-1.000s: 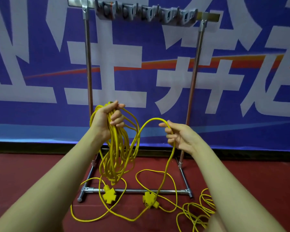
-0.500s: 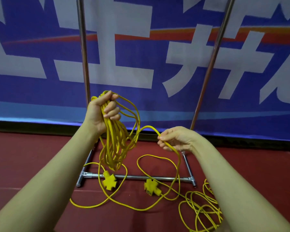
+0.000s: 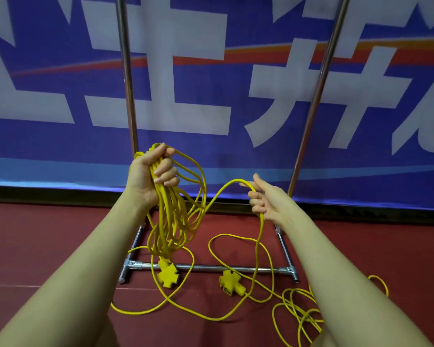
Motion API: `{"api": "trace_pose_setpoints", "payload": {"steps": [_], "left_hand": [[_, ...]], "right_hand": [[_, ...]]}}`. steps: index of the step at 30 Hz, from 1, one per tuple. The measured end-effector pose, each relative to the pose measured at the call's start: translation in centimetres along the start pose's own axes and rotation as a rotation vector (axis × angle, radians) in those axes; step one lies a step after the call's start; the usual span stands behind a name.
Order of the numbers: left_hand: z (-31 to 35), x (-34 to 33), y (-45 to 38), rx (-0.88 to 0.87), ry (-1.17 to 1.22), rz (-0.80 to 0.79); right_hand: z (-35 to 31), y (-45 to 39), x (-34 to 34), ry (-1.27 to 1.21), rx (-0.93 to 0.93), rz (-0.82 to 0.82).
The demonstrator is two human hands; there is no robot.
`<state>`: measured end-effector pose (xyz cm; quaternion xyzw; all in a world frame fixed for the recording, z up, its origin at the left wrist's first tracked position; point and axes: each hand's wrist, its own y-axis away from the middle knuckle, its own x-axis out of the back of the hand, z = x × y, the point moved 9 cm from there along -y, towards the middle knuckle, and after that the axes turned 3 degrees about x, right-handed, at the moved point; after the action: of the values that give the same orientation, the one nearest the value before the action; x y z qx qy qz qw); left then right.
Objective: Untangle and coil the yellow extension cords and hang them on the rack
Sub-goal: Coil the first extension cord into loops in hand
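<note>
My left hand (image 3: pixel 149 175) grips the top of a bundle of coiled yellow cord (image 3: pixel 174 221) that hangs down toward the floor. One strand arcs from the bundle to my right hand (image 3: pixel 266 201), which holds it with curled fingers. Below my right hand the strand drops and loops over the red floor. Two yellow cross-shaped socket ends lie near the rack's base bar, one (image 3: pixel 168 274) on the left, the other (image 3: pixel 231 284) to its right. A loose tangle of cord (image 3: pixel 301 314) lies at the lower right. The metal rack (image 3: pixel 128 78) stands in front of me; its top is out of view.
The rack's two uprights and its floor bar (image 3: pixel 211 267) stand before a blue banner (image 3: pixel 60 71) with white characters. The floor is red.
The view has tilted down, so the rack's hook bar has left the frame. My right hand has slid along the strand and now holds it lower and further right. The left hand keeps its bundle.
</note>
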<state>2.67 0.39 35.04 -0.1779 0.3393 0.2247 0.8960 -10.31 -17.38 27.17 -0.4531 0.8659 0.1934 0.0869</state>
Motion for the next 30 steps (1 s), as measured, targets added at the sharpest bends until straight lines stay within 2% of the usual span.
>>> {"api": "trace_pose_setpoints", "payload": {"steps": [9,11,19,21,24,27,30], "left_hand": [[-0.6,-1.1,0.0,0.011,0.022,-0.035],[-0.4,-1.3,0.0,0.000,0.020,-0.051],[-0.1,-1.6,0.1,-0.036,0.076,-0.057],[-0.1,-1.5,0.1,-0.043,0.087,-0.043],[0.3,-1.4,0.4,-0.071,0.095,-0.016],[1.0,-2.1,0.7,-0.093,0.163,-0.088],[1.0,-2.8,0.9,-0.056,0.303,-0.248]], "right_hand": [[0.6,3.7,-2.2,0.221,-0.202,-0.348],[1.2,3.9,-2.2,0.298,-0.243,-0.371],[1.4,2.7,0.5,0.431,-0.198,-0.140],[1.0,2.2,1.9,0.521,-0.132,-0.023],[-0.5,1.7,4.1,0.596,0.063,0.232],[-0.8,1.7,5.4,0.516,0.135,0.432],[-0.9,1.8,6.2,0.381,0.186,0.585]]}}
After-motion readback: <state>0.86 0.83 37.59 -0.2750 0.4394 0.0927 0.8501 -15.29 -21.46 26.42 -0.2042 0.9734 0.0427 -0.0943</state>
